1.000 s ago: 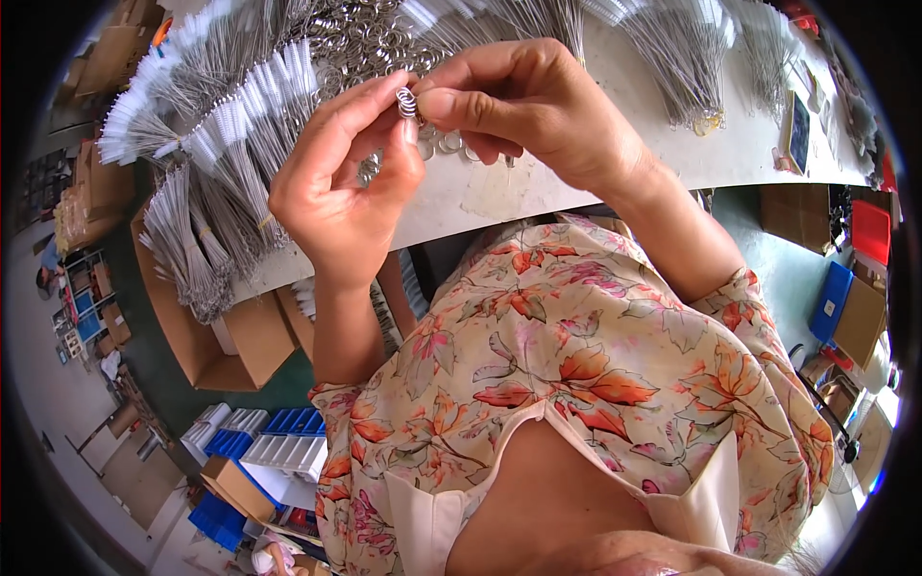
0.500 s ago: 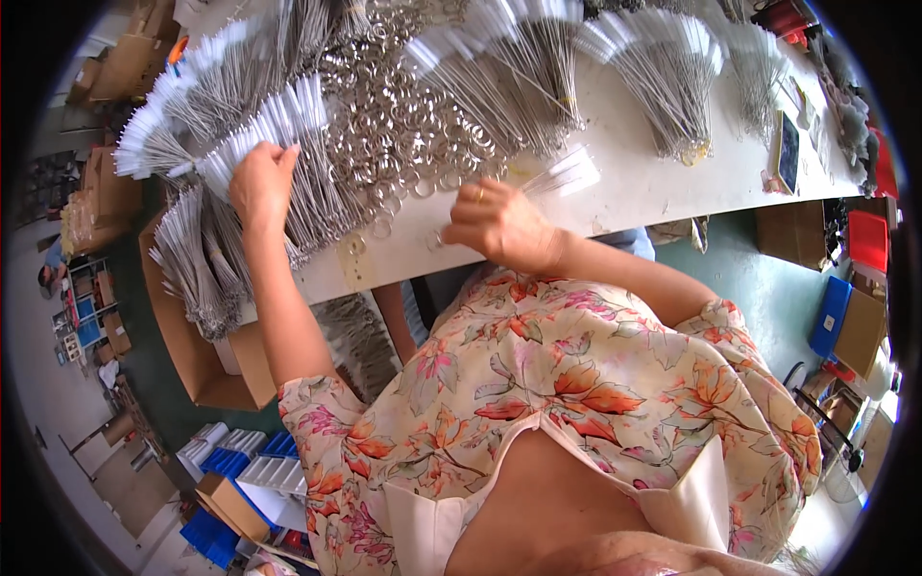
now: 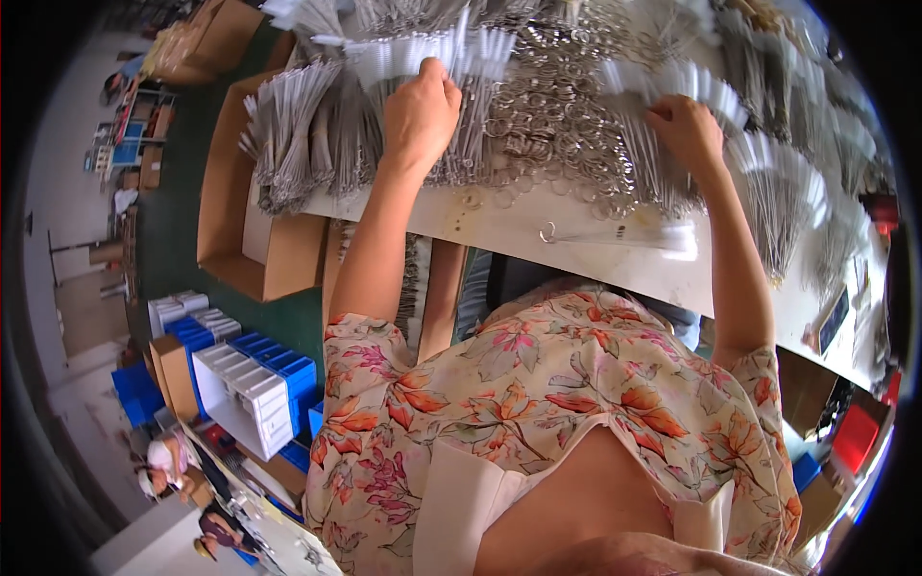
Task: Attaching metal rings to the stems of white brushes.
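Left hand [image 3: 420,110] is curled into a loose fist on a fan of thin metal wires with white tips [image 3: 423,58] — fingers closed, seemingly pinching a few, though the grip itself is hidden. Right hand [image 3: 687,134] presses flat, fingers narrow, on another white-tipped bundle [image 3: 711,96]. Between the hands lies a heap of metal split rings [image 3: 552,115] — one finished piece [image 3: 624,235] rests just below the right hand on the white table [image 3: 499,216].

Open cardboard boxes [image 3: 252,235] are sitting at nine o'clock beside the white table [image 3: 499,226]. Blue and white plastic bins [image 3: 252,384] are lying at eight o'clock on the green floor [image 3: 178,216], and a red crate [image 3: 855,437] is showing at four o'clock.
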The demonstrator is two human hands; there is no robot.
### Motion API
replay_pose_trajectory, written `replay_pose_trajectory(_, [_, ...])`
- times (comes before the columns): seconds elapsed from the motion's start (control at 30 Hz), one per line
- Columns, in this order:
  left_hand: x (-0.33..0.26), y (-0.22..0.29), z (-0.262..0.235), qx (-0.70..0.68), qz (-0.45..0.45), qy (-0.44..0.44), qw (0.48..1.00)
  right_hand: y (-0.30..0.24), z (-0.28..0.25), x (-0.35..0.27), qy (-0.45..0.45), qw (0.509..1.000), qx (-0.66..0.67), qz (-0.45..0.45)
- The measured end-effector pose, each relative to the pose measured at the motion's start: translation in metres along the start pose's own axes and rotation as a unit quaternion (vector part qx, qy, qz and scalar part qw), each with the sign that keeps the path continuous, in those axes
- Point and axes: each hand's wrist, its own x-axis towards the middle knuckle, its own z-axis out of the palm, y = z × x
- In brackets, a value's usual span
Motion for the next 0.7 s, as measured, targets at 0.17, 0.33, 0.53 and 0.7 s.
replay_pose_trajectory(0.17, [0.004,-0.010,-0.027,-0.554,-0.101,0.119,0.818,0.009,-0.009,0.001,0.051,0.989,0.136,0.035])
replay_pose_trajectory(0.33, [0.004,-0.139,-0.058,-0.003,-0.150,0.025,0.988,0.061,-0.070,-0.014,0.196,0.795,0.572,0.059])
replay_pose_trajectory(0.53, [-0.013,-0.166,-0.055,0.173,-0.057,-0.169,0.969,0.167,-0.104,-0.057,0.255,0.872,0.376,0.182])
replay_pose_trajectory(0.7, [-0.013,-0.163,-0.053,0.122,-0.089,-0.166,0.974,0.160,-0.071,-0.080,0.163,0.974,0.052,0.150])
